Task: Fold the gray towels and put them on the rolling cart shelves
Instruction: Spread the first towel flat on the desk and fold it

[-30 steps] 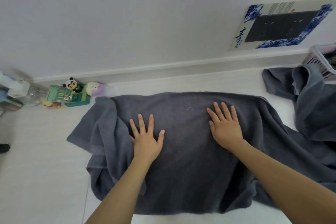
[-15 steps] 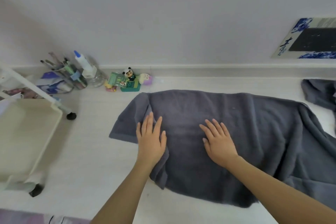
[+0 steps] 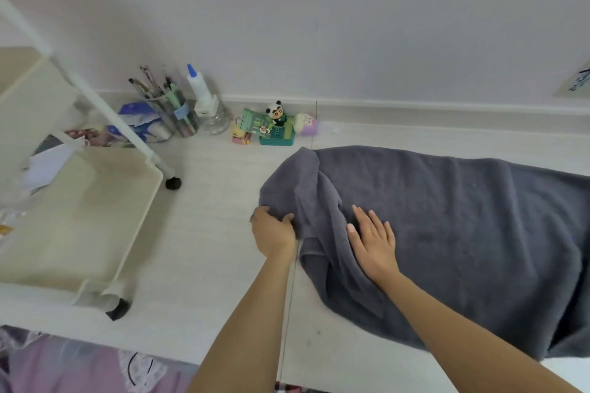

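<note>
A large gray towel (image 3: 447, 226) lies spread on the pale floor, running off the right edge of the head view. My left hand (image 3: 273, 231) grips the towel's bunched left end, fingers tucked under the fabric. My right hand (image 3: 372, 238) rests flat on the towel just to the right, fingers straight. The cream rolling cart (image 3: 127, 233) stands at the left, its lower shelf holding no towel; its black wheels touch the floor.
Along the wall stand a cup of brushes (image 3: 172, 105), a glue bottle in a glass jar (image 3: 206, 102), small toys with a panda figure (image 3: 274, 124), and papers (image 3: 140, 118). Pink fabric (image 3: 64, 364) lies at the bottom left. Bare floor separates cart and towel.
The view has swung left, bringing the cart fully in. My left hand has gone from lying flat on the towel to gripping its left end. My right hand slid left along the towel.
</note>
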Action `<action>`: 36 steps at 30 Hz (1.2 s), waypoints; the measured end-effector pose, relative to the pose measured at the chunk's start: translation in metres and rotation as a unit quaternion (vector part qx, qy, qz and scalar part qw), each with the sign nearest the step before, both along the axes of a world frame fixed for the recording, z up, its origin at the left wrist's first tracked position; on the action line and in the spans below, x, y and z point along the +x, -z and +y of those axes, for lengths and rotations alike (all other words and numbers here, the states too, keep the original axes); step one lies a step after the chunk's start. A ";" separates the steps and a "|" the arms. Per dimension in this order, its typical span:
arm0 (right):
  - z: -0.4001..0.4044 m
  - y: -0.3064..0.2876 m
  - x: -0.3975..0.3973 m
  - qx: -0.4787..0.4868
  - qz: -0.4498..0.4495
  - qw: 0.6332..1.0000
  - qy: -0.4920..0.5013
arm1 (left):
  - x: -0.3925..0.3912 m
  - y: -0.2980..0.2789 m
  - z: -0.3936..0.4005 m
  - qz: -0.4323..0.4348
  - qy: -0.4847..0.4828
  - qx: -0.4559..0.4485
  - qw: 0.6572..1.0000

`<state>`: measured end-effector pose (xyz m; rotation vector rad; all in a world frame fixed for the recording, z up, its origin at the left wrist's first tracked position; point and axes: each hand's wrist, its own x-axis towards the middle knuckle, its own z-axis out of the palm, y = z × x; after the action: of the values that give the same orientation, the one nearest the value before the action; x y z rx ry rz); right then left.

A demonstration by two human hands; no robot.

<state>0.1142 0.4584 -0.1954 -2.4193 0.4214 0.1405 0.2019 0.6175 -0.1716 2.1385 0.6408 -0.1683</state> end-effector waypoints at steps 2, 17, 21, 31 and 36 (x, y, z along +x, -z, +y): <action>0.002 0.002 -0.002 -0.024 -0.004 1.000 0.004 | 0.003 0.000 0.010 0.010 0.026 0.016 0.999; 0.012 0.004 0.000 -0.074 0.012 0.997 0.025 | 0.082 -0.049 0.079 -0.119 0.021 0.000 0.993; 0.015 0.004 -0.001 -0.109 0.027 0.994 0.007 | 0.042 -0.027 0.056 -0.034 0.059 -0.005 0.998; 0.014 0.002 0.002 -0.111 0.045 0.993 0.002 | -0.008 -0.019 0.042 0.063 -0.174 -0.256 0.949; 0.013 -0.001 0.002 -0.077 0.060 0.995 -0.005 | -0.030 -0.026 0.033 0.102 -0.034 -0.253 0.962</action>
<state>0.1158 0.4711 -0.1941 -2.5728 0.4909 0.2683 0.1722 0.6509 -0.1455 1.6157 0.7023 -0.4680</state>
